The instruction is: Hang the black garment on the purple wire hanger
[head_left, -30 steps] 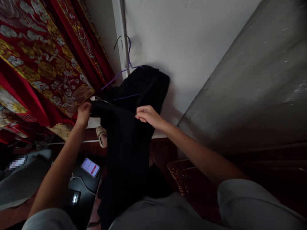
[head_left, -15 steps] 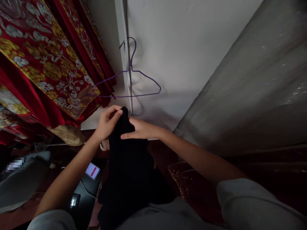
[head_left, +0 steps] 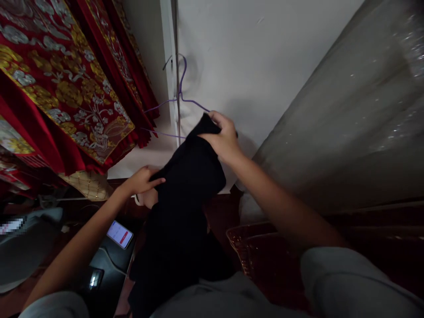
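From the head camera, which is the only view I have, I see the black cloth (head_left: 188, 172) in the middle, stretched up from the person's lap area toward the white wall (head_left: 261, 57). The right hand (head_left: 217, 126) is gripping its upper corner, with the thumb on the near side and the fingers along the top edge. The left hand (head_left: 145, 179) is lower, at the left edge of the same cloth, and one digit lies over its front; whether this hand is closed firmly there, I cannot tell. Behind the cloth, a purple wire hanger (head_left: 195, 102) hangs at a pale metal upright (head_left: 169, 66); its right part is covered by the cloth and the right hand, and I cannot tell if the cloth touches it. To the left of the hanger hang red fabrics (head_left: 71, 86) with gold and silver patterns. Below the left forearm, I see a phone (head_left: 119, 234) with a lit screen, lying on a black surface (head_left: 123, 254) near a thin cable (head_left: 114, 263). On the right side, a grey, shiny sheet (head_left: 341, 132) stands in front of the wall.
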`<state>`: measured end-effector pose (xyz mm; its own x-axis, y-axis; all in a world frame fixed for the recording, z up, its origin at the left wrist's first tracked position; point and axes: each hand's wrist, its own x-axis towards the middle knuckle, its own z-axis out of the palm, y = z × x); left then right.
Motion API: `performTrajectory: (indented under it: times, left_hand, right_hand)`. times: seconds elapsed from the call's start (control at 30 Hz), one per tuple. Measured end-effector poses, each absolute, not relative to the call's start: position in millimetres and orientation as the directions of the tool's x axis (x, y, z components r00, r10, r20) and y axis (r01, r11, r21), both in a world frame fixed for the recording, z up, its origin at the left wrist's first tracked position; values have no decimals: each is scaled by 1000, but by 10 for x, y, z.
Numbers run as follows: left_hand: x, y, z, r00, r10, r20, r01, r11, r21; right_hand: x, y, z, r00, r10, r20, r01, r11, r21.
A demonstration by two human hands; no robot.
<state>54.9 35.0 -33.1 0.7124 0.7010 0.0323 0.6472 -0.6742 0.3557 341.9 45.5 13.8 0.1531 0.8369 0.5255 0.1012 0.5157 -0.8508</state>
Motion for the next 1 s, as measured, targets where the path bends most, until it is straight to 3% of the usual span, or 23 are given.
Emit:
performTrajectory:
  times: [0.1,0.2,0.27,0.37,0.43,0.5,0.6,0.7,0.77,0.9,1.0]
  left_hand:
    - [574,304,-172,677,730,93,677,-667,311]
    - [730,153,-142,743,669,35,618,-705,349]
    - [795,94,-162,751,660,-10,632,-714,301]
    - [746,142,-156,631,769,-97,775,-626,83]
    - [652,232,-103,505,849,-159,854,-518,-50]
    - [564,327,-14,430,889,-155,890,-447,-94]
    - [517,460,161,471,879,75,882,-470,-26]
    - [610,603,341,517,759,396,781,-607,143]
    - [735,703,442,511,684,521,673,-695,253]
    - [957,867,575,521,651,551,625,-731,272]
    - [952,951,609,498,693,521,692,-680,242]
  right_hand:
    - [3211,779,-182,195,928,318,-64,335,-940]
    - [3096,1020,-416,134,985,108,-11,111,-994]
    - [3208,1114,-470,219,960,174,117,151,-982]
    - [3611,1140,-421,334,861,383,347,266,-900]
    - [3898,1091,-342,339,835,433,466,251,-849]
    - [4094,1016,-260,331,832,446,523,232,-820]
    - [4161,917,-181,320,827,463,527,251,-812]
    - [4031,851,-176,321,859,398,477,216,-852]
    - [3904,802,-203,281,899,337,436,193,-879]
    - [3761,638,-256,31,907,419,517,344,-784]
    - [3872,495,-218,63,802,594,592,450,-669]
